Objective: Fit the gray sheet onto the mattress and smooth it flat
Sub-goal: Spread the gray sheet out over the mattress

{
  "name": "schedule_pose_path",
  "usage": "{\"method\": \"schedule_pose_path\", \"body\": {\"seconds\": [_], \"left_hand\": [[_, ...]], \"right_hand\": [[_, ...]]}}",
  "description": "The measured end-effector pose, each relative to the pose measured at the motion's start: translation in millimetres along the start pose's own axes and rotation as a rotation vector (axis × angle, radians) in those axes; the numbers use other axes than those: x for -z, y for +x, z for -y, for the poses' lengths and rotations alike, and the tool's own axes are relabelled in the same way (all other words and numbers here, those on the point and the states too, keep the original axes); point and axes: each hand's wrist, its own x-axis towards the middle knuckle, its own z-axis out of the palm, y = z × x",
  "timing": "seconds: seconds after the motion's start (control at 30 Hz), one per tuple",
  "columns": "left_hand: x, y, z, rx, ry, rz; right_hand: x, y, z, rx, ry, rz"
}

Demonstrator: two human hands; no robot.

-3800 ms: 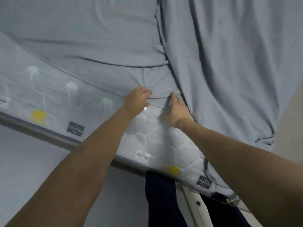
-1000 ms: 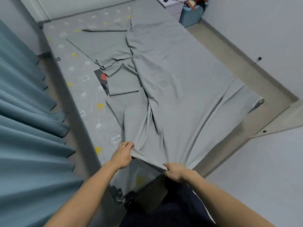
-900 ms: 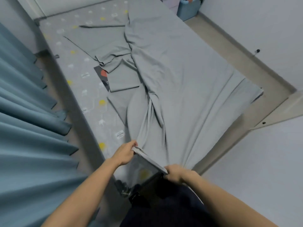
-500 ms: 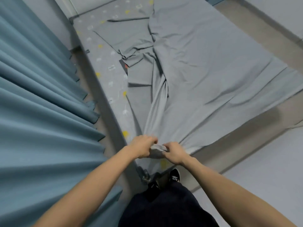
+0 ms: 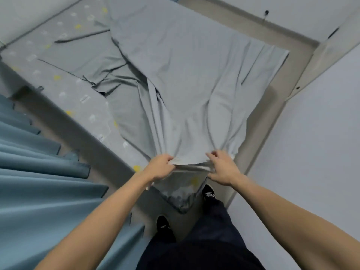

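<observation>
Both hands, L [image 5: 160, 167] & R [image 5: 222, 167], pinching gray sheet [image 5: 187, 78] hem w/ fingers at near corner of mattress [image 5: 64, 90]. Early stage: sheet bunched, mattress left side bare, no corners fitted, smoothing pending.

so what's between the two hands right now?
In the head view, a short taut span of the gray sheet's hem runs from the left hand to the right hand; both grip it, and the mattress corner shows just below.
</observation>
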Motion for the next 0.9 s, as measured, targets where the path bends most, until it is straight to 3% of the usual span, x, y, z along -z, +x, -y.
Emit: {"method": "schedule_pose_path", "body": {"seconds": [0.1,0.17,0.27,0.37,0.43,0.57,0.67,0.77,0.83,0.9], "left_hand": [[-12.5,-31.2,-2.4,0.003,0.014,0.335],[-21.7,-45.3,11.0,-0.055,0.077,0.452],[-34.6,-57.6,40.1,-0.175,0.364,0.255],[-41.7,-67.2,73.2,-0.151,0.463,-0.06],[-42.6,-68.8,94.0,-0.122,0.522,-0.134],[-58.4,-79.3,103.7,-0.158,0.314,0.114],[-75.9,-93.5,84.8,-0.109,0.122,0.303],[-91.5,-107.9,56.2,-0.042,-0.038,0.467],[-104.2,-114.0,49.0,-0.079,-0.025,0.525],[-115.6,-117.1,56.4,-0.139,0.143,0.477]], "right_hand": [[-24.6,-16.0,72.0,0.103,0.254,0.04],[-42.1,-25.2,118.0,0.121,0.284,0.107],[-49.6,-50.6,140.9,0.065,0.29,0.029],[-51.1,-75.8,124.7,0.027,0.237,0.073],[-53.8,-89.8,111.4,-0.047,0.217,0.031],[-66.1,-112.0,97.3,-0.204,0.07,0.095],[-85.5,-116.8,103.9,-0.049,-0.022,0.081],[-96.2,-117.2,133.2,0.106,0.105,0.099],[-103.2,-121.0,142.2,0.108,0.142,0.147],[-113.2,-129.1,135.2,0.08,0.141,0.199]]}}
